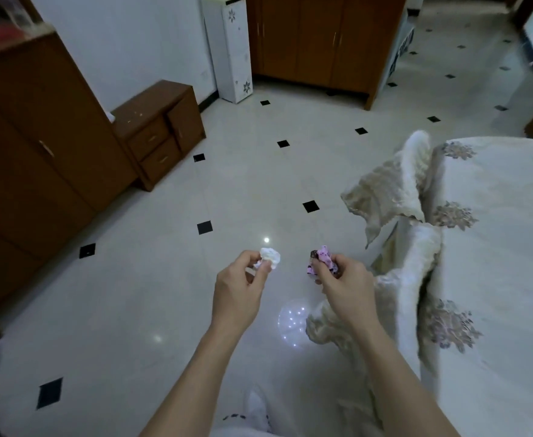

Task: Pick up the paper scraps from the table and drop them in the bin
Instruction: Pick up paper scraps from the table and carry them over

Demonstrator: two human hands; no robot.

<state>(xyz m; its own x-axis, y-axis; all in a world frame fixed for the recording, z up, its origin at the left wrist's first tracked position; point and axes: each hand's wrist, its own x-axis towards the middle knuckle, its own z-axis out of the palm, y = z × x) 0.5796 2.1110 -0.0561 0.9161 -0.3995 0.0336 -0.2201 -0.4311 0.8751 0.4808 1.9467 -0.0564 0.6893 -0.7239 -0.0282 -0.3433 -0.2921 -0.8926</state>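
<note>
My left hand (238, 290) pinches a crumpled white paper scrap (271, 256) between thumb and fingers, held out over the tiled floor. Beside it, my right hand (345, 287) grips a crumpled pink scrap with dark print (322, 261). Both hands are at about the same height, a short gap between them. The table (505, 247) under a floral cloth lies to the right of my right hand. No bin is in view.
A low brown drawer cabinet (161, 130) and a tall brown cupboard (38, 146) line the left wall. A white narrow unit (230, 48) and a brown wardrobe (319, 42) stand at the back. The shiny tiled floor (243, 184) spreads ahead.
</note>
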